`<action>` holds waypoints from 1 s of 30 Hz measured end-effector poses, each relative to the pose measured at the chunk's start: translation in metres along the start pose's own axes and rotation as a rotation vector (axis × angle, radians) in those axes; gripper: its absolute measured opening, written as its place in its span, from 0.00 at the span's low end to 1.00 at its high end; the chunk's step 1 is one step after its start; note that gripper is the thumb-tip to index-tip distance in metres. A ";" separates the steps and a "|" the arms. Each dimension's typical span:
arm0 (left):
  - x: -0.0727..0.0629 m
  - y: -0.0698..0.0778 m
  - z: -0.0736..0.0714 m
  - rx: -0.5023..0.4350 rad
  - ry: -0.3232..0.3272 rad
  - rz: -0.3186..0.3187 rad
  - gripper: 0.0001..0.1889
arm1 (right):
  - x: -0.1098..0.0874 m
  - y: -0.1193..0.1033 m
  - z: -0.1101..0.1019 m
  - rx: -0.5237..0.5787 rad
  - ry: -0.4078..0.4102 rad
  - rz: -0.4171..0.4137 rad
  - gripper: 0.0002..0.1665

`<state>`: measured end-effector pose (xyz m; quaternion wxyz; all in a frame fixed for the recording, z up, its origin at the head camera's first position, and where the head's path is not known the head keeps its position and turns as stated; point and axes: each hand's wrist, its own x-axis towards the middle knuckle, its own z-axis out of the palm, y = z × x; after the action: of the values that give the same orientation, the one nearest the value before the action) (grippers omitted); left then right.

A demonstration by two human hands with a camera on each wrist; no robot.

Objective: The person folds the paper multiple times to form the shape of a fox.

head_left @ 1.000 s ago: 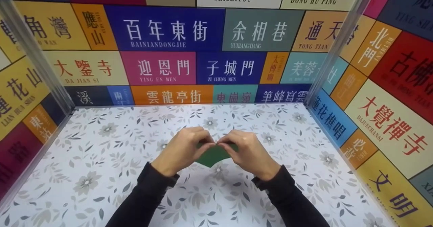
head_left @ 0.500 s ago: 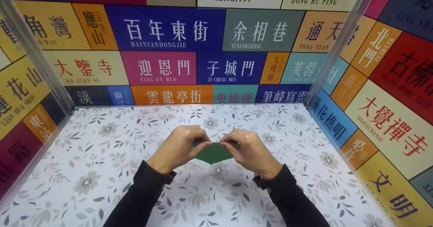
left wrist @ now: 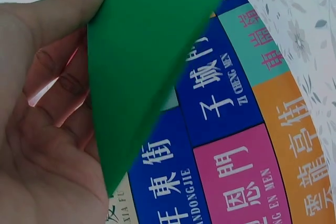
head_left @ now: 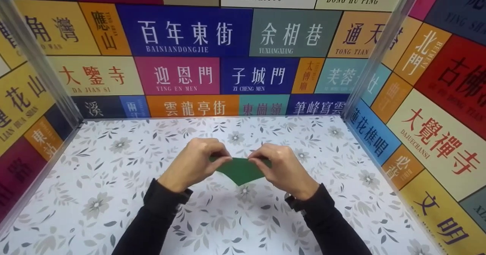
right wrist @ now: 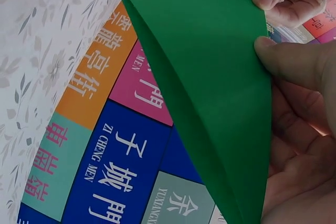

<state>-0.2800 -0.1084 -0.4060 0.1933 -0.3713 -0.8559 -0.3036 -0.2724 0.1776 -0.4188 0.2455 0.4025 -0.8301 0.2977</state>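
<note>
A green sheet of paper (head_left: 241, 171), folded into a triangle, hangs between both hands with its point toward the wearer. Along its top edge, my left hand (head_left: 193, 163) pinches it between thumb and fingers. My right hand (head_left: 286, 167) pinches the same edge a short way to the right. In the left wrist view the left thumb lies on the near face of the green paper (left wrist: 142, 51), and the other fingers are behind it. The right wrist view shows the lower edges of the paper (right wrist: 210, 77) slightly parted, with both thumbs at the fold.
Beneath the hands spreads a white tabletop (head_left: 114, 179) with a grey flower and leaf print. Printed panels of coloured name signs (head_left: 186, 32) stand at the back and on both sides. Clear corner strips (head_left: 368, 49) join the panels.
My left hand has slid left along the paper's top edge, widening the gap between the hands. More of the green fold shows in the middle. The right hand has barely moved.
</note>
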 end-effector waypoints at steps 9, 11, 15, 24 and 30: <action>0.001 -0.007 -0.005 -0.030 -0.035 -0.007 0.02 | 0.001 -0.001 -0.001 -0.004 -0.003 -0.010 0.04; 0.001 -0.008 -0.007 -0.036 -0.035 -0.013 0.01 | 0.001 -0.001 -0.003 -0.013 -0.003 -0.004 0.04; -0.002 -0.010 -0.015 -0.052 -0.026 -0.040 0.01 | 0.000 0.001 -0.008 -0.017 0.001 0.024 0.05; -0.003 -0.015 -0.022 -0.062 -0.026 -0.066 0.02 | 0.001 0.002 -0.010 -0.015 -0.010 0.036 0.04; -0.008 -0.025 -0.028 -0.003 0.029 -0.063 0.02 | -0.001 0.009 -0.015 -0.043 0.016 0.029 0.04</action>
<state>-0.2906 -0.1447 -0.3992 0.1953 -0.3403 -0.8637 -0.3162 -0.2768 0.1932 -0.4111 0.2565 0.3825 -0.8401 0.2866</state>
